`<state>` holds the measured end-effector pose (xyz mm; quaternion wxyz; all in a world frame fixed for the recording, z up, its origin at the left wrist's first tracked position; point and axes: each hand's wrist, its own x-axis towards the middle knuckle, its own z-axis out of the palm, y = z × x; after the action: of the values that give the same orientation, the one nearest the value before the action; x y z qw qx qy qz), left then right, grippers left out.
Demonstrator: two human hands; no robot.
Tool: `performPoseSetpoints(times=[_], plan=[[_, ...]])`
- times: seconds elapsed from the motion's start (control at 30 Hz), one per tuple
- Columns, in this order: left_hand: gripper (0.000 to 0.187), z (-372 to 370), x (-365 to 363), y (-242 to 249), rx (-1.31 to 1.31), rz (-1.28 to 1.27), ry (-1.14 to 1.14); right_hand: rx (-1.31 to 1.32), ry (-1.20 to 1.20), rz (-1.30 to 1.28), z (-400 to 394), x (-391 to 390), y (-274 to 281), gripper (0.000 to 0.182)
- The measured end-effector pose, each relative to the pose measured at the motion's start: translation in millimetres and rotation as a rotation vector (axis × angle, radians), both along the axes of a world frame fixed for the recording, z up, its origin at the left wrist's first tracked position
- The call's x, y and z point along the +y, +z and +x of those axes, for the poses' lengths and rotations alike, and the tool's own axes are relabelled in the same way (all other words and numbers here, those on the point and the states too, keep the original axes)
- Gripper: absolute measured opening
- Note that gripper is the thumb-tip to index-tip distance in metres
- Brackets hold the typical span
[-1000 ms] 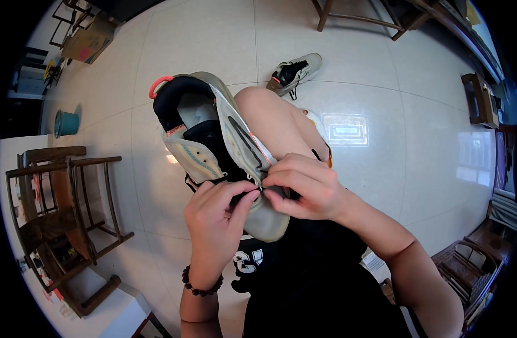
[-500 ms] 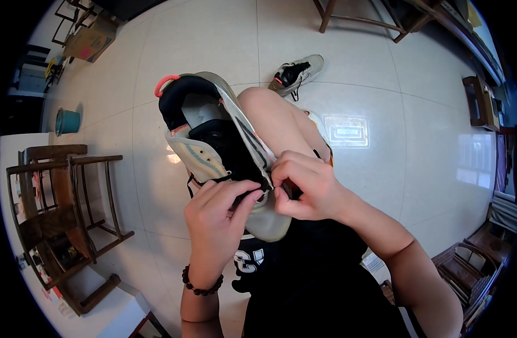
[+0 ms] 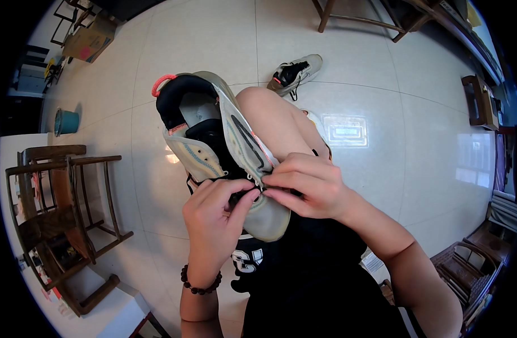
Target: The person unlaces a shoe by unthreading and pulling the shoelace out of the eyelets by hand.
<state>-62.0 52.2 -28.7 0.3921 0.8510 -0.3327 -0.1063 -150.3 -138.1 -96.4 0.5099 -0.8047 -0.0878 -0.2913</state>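
A light grey-beige sneaker (image 3: pixel 268 218) with a black lining and a coral heel loop rests on my lap, toe toward my body. Its tongue area gapes open. At the lower eyelets, a black shoelace (image 3: pixel 258 188) runs between my fingertips. My left hand (image 3: pixel 216 209) pinches it with thumb and forefinger from the left. From the right, my right hand (image 3: pixel 308 185) is closed at the same spot, its fingers against the shoe's side flap. The fingertips partly hide the lace and eyelets.
The other sneaker (image 3: pixel 295 74) lies on the tiled floor beyond my knee. Wooden chairs (image 3: pixel 72 208) stand at left, with a teal bucket (image 3: pixel 67 121) behind them. A cardboard box (image 3: pixel 90 39) sits at the far left, and a wooden table leg (image 3: pixel 326 16) at the back.
My right hand has shifted slightly left, closer to my left fingertips. The shoe's right flap has turned outward, showing more of its face. My left hand stays almost in place.
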Motion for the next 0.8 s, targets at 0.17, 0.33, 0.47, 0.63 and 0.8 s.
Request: performPoseSetpoints(times=[0.17,0.33,0.47,0.63,0.8], plan=[[0.013,0,1,1,0.007,0.008,0.009,-0.191,-0.034,-0.098,4,4,-5,0.021],[0.015,-1,1,-4,-0.003,-0.027,0.003,-0.161,0.008,-0.038,5,5,-7,0.020],[0.016,0,1,-2,0.002,-0.005,0.011,0.028,0.041,0.103,-2,3,-4,0.022],[0.016,3,0,0,-0.019,0.002,-0.025,0.186,0.106,0.260,-4,-2,-4,0.025],[0.017,11,7,-11,-0.099,0.003,-0.047,0.148,0.197,0.494,0,-10,-20,0.024]])
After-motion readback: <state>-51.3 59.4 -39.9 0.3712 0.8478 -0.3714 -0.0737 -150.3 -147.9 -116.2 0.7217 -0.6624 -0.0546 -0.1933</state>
